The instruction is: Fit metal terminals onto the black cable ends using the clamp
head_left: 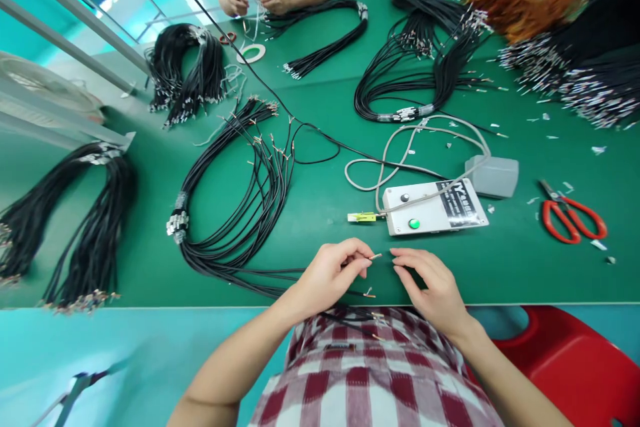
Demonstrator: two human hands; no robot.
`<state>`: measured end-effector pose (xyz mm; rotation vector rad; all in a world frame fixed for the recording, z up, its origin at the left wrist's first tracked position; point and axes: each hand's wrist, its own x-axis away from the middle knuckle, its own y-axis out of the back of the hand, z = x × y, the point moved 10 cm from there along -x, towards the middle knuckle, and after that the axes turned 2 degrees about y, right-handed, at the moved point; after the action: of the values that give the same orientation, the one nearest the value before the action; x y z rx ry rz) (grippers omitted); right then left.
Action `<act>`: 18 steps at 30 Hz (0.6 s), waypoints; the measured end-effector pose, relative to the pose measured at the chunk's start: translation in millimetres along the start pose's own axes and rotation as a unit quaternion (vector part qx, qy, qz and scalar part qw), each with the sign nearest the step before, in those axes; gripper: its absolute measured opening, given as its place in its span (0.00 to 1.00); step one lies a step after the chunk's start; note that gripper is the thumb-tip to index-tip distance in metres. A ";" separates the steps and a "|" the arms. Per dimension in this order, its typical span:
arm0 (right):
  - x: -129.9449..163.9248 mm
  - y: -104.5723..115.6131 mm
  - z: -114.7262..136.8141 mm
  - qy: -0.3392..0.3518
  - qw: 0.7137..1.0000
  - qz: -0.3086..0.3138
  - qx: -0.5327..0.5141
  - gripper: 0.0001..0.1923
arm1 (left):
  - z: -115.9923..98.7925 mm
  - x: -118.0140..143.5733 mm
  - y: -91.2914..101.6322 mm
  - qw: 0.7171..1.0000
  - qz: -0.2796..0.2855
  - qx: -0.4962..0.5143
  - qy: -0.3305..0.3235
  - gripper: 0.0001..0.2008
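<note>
My left hand (333,273) pinches a thin black wire end (375,257) with a bare copper tip, near the front edge of the green table (320,213). My right hand (427,280) sits just to the right, its fingertips close to that tip; whether it grips anything I cannot tell. The wire runs back to a looped black cable bundle (240,213) at my left. More wire ends (370,293) lie below my hands. A white control box (435,207) with a green button stands just beyond my hands.
Red-handled scissors (573,217) lie at the right. A grey pedal (493,175) sits behind the box. Several black cable bundles (185,73) cover the far and left table. Another person's hands (260,0) work opposite. A red stool (575,367) is at lower right.
</note>
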<state>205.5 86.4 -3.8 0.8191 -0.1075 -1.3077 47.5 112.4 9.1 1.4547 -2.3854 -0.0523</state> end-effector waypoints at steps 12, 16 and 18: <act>-34.5 -31.3 -7.6 -0.244 0.896 -0.043 -0.368 0.07 | 7.3 5.0 12.1 0.993 -0.098 0.068 0.009 0.06; -35.2 -38.4 -9.1 -0.253 0.872 -0.042 -0.417 0.08 | 6.0 5.6 16.3 0.988 -0.127 0.088 0.007 0.06; -34.6 -42.5 -8.6 -0.257 0.869 -0.035 -0.422 0.09 | 7.7 5.3 16.0 0.986 -0.133 0.098 0.014 0.07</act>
<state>165.1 119.7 -22.2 -0.2865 0.0782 -1.4308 29.2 114.3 6.7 1.8443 -2.2111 0.1414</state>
